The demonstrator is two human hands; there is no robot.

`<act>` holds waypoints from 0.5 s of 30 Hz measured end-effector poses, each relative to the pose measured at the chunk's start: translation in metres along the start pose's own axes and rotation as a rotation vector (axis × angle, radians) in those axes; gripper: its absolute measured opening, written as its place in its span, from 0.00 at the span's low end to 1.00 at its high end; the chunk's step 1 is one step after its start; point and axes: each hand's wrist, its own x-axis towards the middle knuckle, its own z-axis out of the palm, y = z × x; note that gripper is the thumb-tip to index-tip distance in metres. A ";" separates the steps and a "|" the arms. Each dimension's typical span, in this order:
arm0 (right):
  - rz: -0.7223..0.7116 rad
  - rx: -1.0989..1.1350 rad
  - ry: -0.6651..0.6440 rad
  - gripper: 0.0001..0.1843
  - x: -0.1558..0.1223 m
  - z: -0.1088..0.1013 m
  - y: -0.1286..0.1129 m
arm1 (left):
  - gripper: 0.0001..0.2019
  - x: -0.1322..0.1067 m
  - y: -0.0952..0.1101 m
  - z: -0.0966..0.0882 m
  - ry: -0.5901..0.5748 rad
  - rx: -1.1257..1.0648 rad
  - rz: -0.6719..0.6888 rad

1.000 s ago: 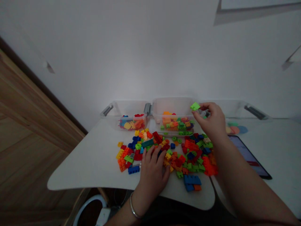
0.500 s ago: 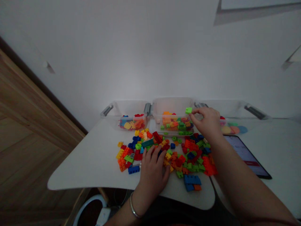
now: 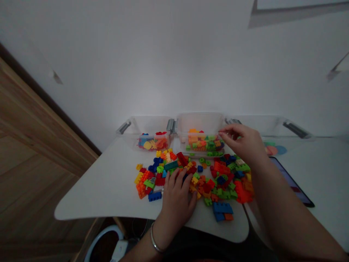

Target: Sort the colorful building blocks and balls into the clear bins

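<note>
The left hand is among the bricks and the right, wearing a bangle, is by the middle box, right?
No: the head view shows the bangle on the left wrist. The left hand is among the bricks, the right hand by the middle box.

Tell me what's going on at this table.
A person is handling plastic building bricks. The right hand is at the right end of the middle clear box, with no brick visible in its fingers. The left hand rests on the loose bricks spread over the white table. The middle box holds some mixed bricks, and the left box holds colourful pieces too.
</note>
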 end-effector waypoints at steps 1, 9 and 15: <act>-0.026 0.018 -0.107 0.12 0.000 0.001 -0.002 | 0.21 0.000 0.000 0.000 0.000 -0.001 -0.001; -0.207 -0.134 -0.872 0.14 -0.008 0.034 -0.010 | 0.21 0.001 0.000 -0.001 -0.005 -0.001 -0.002; -0.213 -0.255 -0.897 0.17 -0.018 0.057 -0.019 | 0.21 0.001 0.000 -0.002 -0.010 0.005 -0.003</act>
